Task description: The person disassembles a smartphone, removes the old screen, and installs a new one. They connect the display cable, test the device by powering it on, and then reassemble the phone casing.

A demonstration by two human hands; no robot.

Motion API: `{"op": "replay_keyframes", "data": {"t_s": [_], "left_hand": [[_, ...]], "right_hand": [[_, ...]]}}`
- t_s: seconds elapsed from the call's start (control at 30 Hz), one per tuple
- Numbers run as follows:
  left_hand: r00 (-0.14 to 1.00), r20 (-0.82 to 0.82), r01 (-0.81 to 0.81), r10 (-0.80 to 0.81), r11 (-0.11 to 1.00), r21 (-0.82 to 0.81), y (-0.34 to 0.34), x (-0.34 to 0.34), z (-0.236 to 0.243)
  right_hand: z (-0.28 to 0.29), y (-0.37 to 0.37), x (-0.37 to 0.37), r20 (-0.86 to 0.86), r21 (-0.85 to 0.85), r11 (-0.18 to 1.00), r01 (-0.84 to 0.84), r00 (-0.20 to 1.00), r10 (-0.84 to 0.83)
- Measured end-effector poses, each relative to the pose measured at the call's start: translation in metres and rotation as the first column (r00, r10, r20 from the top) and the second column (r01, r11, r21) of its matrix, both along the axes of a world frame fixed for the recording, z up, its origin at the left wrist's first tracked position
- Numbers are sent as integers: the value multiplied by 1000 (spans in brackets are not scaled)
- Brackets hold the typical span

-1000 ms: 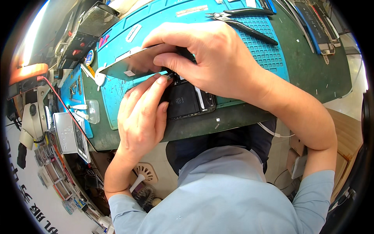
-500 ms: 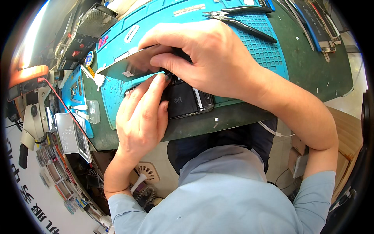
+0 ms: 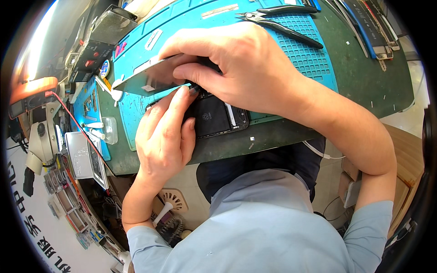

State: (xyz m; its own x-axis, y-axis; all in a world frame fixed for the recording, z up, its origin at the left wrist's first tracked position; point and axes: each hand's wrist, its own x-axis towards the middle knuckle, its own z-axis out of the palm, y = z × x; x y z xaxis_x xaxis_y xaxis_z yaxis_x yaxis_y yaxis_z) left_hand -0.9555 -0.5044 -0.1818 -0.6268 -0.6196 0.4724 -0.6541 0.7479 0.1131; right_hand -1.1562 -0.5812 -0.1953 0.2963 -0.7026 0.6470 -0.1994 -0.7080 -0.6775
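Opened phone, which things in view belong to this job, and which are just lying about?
In use: screen panel, held by the right hand; phone body, beneath the left hand; blue mat.
Apparently lying about: black-handled pliers; clear dish; phone parts, upper right.

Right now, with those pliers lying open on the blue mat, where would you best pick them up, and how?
Probably by the black handles of the pliers, coming from the right and squeezing both together. They spread apart toward the right, while the metal tips point left. Coming that way should also avoid the right hand, which holds the raised screen.
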Motion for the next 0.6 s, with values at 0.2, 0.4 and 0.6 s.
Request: {"op": "replay_keyframes", "data": {"t_s": [0.2, 0.4, 0.6], "left_hand": [[999, 40, -1, 2, 1000, -16, 0, -1, 3], [999, 48, 25, -24, 1000, -20, -1, 0, 2], [998, 56, 27, -27, 1000, 6, 2, -2, 3]], "right_hand": [[0, 0, -1, -15, 5, 1000, 3, 1000, -3], [1, 0, -1, -14, -17, 1000, 14, 1000, -14], [0, -1, -1, -27, -13, 1000, 6, 1000, -7]]}}
